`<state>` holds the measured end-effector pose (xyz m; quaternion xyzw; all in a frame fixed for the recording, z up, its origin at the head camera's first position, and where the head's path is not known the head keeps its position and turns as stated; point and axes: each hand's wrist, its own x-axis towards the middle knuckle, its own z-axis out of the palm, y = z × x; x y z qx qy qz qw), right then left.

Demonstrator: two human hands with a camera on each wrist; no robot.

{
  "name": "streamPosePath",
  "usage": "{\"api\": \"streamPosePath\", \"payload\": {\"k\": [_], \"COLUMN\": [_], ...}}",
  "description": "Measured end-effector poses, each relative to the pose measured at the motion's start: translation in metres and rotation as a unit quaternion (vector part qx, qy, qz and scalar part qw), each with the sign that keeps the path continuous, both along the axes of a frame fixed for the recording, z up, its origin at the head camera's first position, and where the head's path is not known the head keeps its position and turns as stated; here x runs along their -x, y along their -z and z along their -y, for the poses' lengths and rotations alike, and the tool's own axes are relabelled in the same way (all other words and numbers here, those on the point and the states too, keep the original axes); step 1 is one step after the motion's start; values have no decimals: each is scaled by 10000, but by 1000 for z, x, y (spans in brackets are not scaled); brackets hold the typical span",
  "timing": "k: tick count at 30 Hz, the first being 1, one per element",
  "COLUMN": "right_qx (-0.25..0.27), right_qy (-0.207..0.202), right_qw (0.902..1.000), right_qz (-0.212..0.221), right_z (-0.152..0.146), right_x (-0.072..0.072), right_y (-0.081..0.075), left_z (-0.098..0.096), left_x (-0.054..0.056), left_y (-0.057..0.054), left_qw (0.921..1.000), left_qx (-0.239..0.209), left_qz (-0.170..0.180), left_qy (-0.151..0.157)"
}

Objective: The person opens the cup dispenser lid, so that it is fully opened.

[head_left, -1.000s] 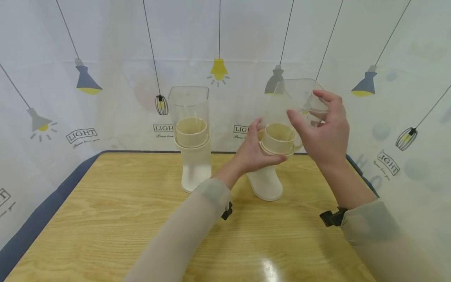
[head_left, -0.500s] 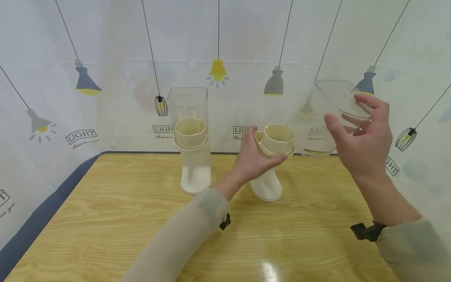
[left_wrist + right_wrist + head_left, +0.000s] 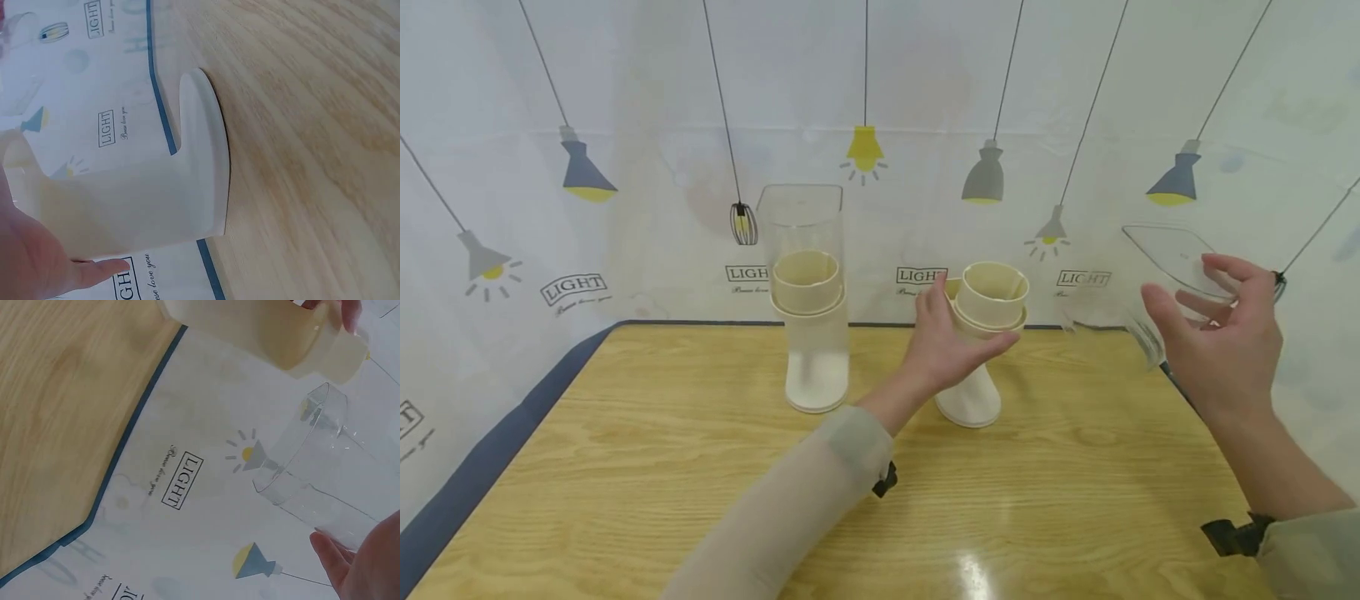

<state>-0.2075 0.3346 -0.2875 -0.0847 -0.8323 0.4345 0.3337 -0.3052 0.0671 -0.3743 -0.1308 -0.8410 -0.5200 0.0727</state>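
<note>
In the head view my left hand (image 3: 942,343) grips the upper part of a cream dispenser stand (image 3: 973,396), fingers round its far side and thumb along the front. A round collar (image 3: 992,302) rises open-topped from this stand. The left wrist view shows the stand's body (image 3: 125,203) and rounded foot on the wooden table. My right hand (image 3: 1228,346) holds a clear plastic container (image 3: 1176,254) in the air, right of the stand and apart from it. Its narrower clear end (image 3: 300,447) points toward the stand in the right wrist view.
Left of my left hand stands a matching cream dispenser (image 3: 816,354) with its clear container (image 3: 801,212) on top. A wooden table (image 3: 647,467) with a dark blue edge lies beneath. Behind it hangs a white curtain (image 3: 685,75) printed with lamps.
The clear container has come off above the right stand's collar and moved to the right and lower with my right hand. My left hand has stayed on the stand.
</note>
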Motion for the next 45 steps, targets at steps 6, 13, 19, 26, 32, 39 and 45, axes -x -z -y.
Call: {"api": "streamPosePath", "payload": {"k": [6, 13, 19, 26, 32, 39, 45], "right_qx": [-315, -832, -1042, -1227, -1059, -670, -673], "right_qy": [64, -207, -610, -490, -349, -556, -592], "right_qw": [9969, 9873, 9797, 9721, 9747, 9749, 9745], "right_qz": [717, 1340, 1603, 1936, 1936, 2049, 2059], "right_z": [-19, -35, -43, -52, -57, -59, -58], "right_x": [10, 31, 45, 59, 70, 80, 92], "right_y": [21, 49, 73, 93, 105, 114, 117], "left_z": [-5, -6, -1, 6, 7, 6, 5], "left_x": [0, 4, 9, 14, 18, 25, 30], "left_y": [0, 1, 1, 0, -1, 0, 0], "left_qw": [9991, 9983, 9970, 9962, 9957, 9949, 9946], "left_qx": [-352, -541, -718, -671, -608, -577, -612], "left_qz": [203, 221, 212, 327, 426, 530, 520], "left_qy": [-82, -34, 190, 448, 551, 629, 654]}}
